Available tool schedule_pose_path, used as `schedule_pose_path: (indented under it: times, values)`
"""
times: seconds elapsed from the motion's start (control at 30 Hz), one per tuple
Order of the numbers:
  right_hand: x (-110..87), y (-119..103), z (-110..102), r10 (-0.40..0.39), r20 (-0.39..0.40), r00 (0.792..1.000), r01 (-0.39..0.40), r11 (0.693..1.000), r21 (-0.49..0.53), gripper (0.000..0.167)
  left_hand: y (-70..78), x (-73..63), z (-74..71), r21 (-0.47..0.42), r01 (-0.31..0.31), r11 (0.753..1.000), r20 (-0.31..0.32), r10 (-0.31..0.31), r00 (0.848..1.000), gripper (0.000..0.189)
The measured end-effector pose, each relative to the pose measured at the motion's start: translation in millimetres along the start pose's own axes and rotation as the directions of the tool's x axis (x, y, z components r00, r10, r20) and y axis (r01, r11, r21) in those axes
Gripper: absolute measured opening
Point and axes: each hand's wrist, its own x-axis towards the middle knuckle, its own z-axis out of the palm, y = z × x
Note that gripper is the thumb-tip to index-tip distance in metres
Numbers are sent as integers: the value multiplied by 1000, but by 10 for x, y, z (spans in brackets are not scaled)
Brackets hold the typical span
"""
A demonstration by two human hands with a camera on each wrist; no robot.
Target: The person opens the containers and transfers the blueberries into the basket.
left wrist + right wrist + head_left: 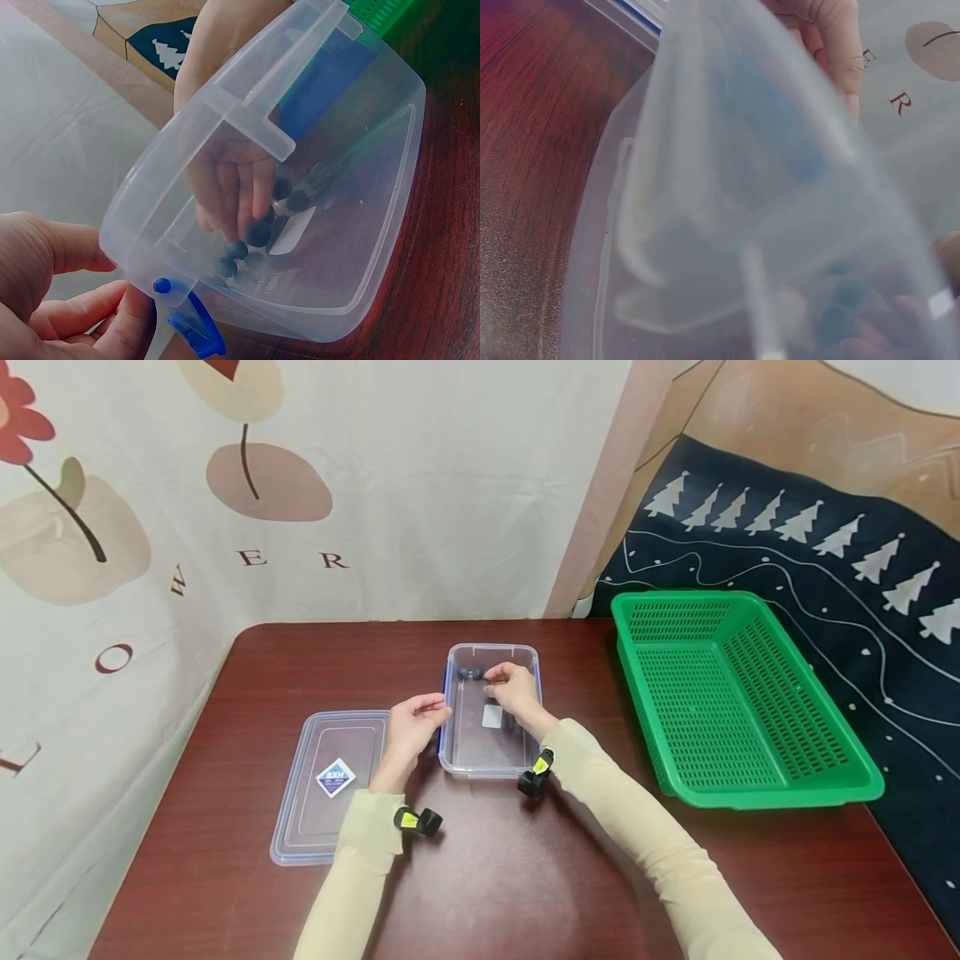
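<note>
A clear plastic box [472,752] with blue side latches stands near the table's back edge. Several small dark balls [470,673], round like blueberries, lie on its floor toward the far end. My right hand [515,689] reaches down inside, its fingers close beside the balls. Through the clear wall in the left wrist view, those fingers stretch down among the dark balls [257,234]. At the box's left rim, my left hand [412,727] holds the edge between thumb and fingers, beside a blue latch [196,326]. The box wall blurs most of the right wrist view.
The box's clear lid [300,827], with a blue and white label [335,777], lies flat on the brown table [487,877] left of the box, partly under my left hand and sleeve. A green slotted basket [765,797] stands to the right.
</note>
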Motion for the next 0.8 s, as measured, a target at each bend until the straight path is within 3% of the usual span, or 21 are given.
schedule_pose_path:
  times: [0.13, 0.53, 0.67, 0.8]
  values:
    - [-16, -2, 12, 10, 27, 1000, -8, 998, -60, 22, -1, 0, -1, -4, 1, 1000, 1, -1, 1000, 27]
    - [-29, -16, 8, -70, 65, 995, 81, 977, -198, 25, 7, 1, -7, -16, 0, 1000, 4, 0, 1000, 28]
    - [-36, -15, 6, -48, 72, 996, 61, 981, -182, 22, 4, -6, -11, -19, -4, 1000, 5, 4, 1000, 29]
    - [-51, -25, -2, 2, 78, 997, 7, 995, -104, 21, -5, -8, -9, -22, -1, 1000, 4, 1, 1000, 29]
